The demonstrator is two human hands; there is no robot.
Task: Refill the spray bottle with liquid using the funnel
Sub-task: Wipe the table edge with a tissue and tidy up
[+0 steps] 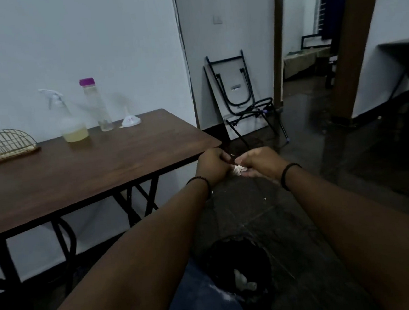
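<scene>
hands: left [211,165], right [256,162] | arms outstretched | both pinching white scrap [238,169]

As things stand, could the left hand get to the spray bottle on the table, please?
Probably not right away. The left hand is busy with the right hand, pinching a small white scrap off the table's near corner. The spray bottle stands far back by the wall, though nothing blocks the way.

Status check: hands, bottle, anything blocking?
Left hand and right hand pinching crumpled white scrap. Clear trigger spray bottle capped on brown table. Nothing blocking.
</scene>
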